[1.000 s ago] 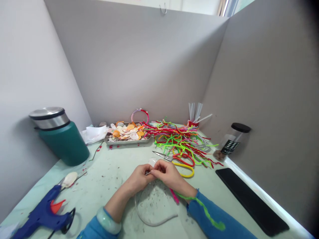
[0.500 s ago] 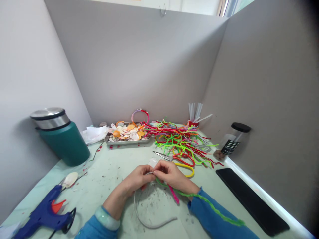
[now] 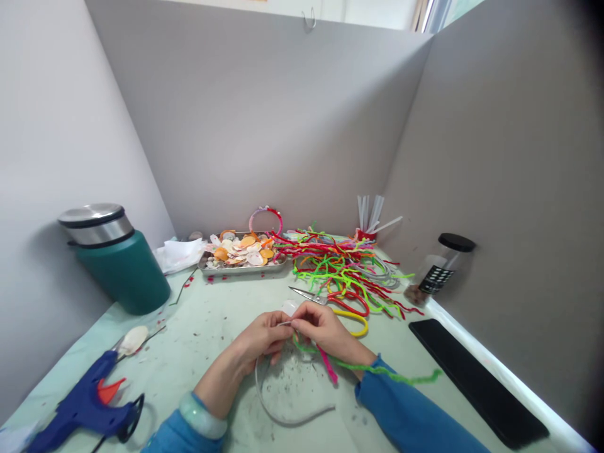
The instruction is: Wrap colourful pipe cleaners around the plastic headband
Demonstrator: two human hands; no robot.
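Note:
A thin, curved grey headband (image 3: 283,419) hangs from my left hand (image 3: 264,336), whose fingers are closed around its upper part. My right hand (image 3: 319,327) meets it there, thumb and forefinger pinched at the band. A fuzzy green pipe cleaner (image 3: 391,375) runs from the right fingertips, under the hand and out past the right sleeve. Below the right palm a short pink pipe cleaner (image 3: 329,368) sticks out. My fingers hide how the green strand and the band join. Just behind the hands lie scissors (image 3: 352,322) with red and yellow handles.
Behind the hands are a metal tray (image 3: 245,270) of shells and a heap of pipe cleaners (image 3: 340,258). A blue glue gun (image 3: 85,402) and a green flask (image 3: 125,270) stand left. At right are a jar (image 3: 436,274) and a black slab (image 3: 476,380).
The green pipe cleaner's free end has swung up and leftward, away from the lower part of my right sleeve. The headband's lower curve has risen slightly. Both hands stay pinched together.

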